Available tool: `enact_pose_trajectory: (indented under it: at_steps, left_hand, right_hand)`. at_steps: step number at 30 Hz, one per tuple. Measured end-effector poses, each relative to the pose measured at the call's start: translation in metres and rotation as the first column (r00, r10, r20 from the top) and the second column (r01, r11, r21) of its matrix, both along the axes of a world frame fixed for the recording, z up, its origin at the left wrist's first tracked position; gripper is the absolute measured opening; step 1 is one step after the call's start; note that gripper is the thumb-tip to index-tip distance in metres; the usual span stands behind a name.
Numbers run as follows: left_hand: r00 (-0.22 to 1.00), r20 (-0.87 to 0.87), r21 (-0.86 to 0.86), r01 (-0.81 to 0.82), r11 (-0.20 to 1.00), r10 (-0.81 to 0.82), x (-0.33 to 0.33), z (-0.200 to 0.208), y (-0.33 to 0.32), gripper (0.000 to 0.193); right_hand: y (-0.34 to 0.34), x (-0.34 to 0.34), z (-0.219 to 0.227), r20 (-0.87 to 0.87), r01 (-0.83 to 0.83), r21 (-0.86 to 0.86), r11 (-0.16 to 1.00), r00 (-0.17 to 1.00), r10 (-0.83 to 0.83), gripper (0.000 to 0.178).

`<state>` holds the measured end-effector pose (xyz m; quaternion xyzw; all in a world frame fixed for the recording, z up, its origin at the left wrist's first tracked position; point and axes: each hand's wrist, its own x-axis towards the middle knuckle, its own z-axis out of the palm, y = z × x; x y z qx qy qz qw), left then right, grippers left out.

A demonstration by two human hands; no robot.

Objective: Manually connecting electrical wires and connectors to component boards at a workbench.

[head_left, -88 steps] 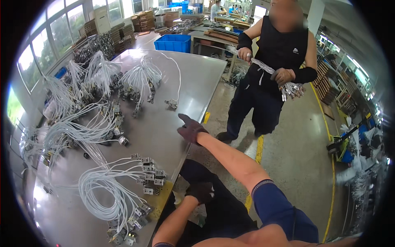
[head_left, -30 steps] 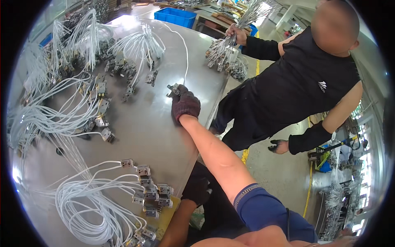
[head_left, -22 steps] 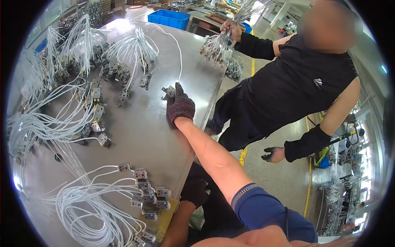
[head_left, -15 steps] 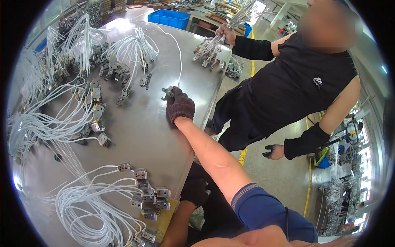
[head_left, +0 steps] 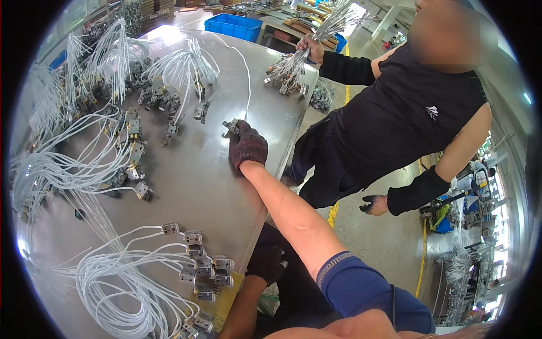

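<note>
My right hand (head_left: 248,146), in a dark knitted glove, reaches out over the metal tabletop (head_left: 197,181). Its fingers are closed on a small metal fitting (head_left: 230,127) at the end of a white cable (head_left: 247,73), which curves away toward the far edge. Low in the view, by the table's near right edge, is my left hand (head_left: 267,263), also in a dark glove. Its fingers are lost in shadow, so I cannot tell what they hold. Left of it lies a coiled bundle of white cables (head_left: 107,282) with box-shaped metal fittings (head_left: 204,268) on their ends.
More bundles of white cables (head_left: 62,164) with metal fittings crowd the table's left and far sides. Across the right corner stands a person in black (head_left: 389,124), one hand gripping a bunch of grey cables (head_left: 293,65). A blue crate (head_left: 232,25) sits beyond the far edge.
My hands and the held fitting look the same as before. The other person's lowered arm has shifted slightly; the view has moved a touch.
</note>
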<state>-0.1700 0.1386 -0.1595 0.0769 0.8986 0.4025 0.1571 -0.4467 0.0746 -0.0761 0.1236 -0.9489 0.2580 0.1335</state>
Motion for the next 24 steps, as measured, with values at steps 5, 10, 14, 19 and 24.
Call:
enact_pose_trajectory:
  at_steps: [5, 10, 14, 19, 24]
  left_hand:
    - [0.999, -0.048, -0.001, 0.017, 1.0, -0.017, -0.0003, 0.0004, 0.0002, 0.027]
    - [1.0, -0.007, 0.022, 0.007, 1.0, -0.007, 0.0017, -0.003, 0.0017, 0.026]
    - [1.0, 0.009, 0.005, 0.002, 1.0, -0.002, 0.0023, -0.0039, 0.0028, 0.025]
    - [1.0, -0.002, 0.005, 0.025, 1.0, -0.025, 0.0003, -0.0031, 0.0023, 0.024]
    - [1.0, 0.013, -0.016, 0.021, 1.0, -0.02, 0.0008, 0.0024, 0.0017, 0.028]
  right_hand:
    - [-0.0009, -0.0019, -0.003, 0.004, -0.021, -0.008, 1.0, 1.0, 0.021, 0.038]
    - [0.0, 0.0002, -0.003, -0.016, -0.016, -0.022, 1.0, 1.0, 0.016, 0.038]
    - [0.0009, 0.0005, 0.0, -0.021, -0.023, -0.011, 1.0, 1.0, 0.022, 0.037]
    - [0.0005, 0.0012, 0.0003, -0.031, -0.034, -0.017, 0.999, 0.999, 0.034, 0.036]
    - [-0.0012, -0.0003, -0.0047, -0.108, -0.02, -0.022, 1.0, 0.994, 0.018, 0.032]
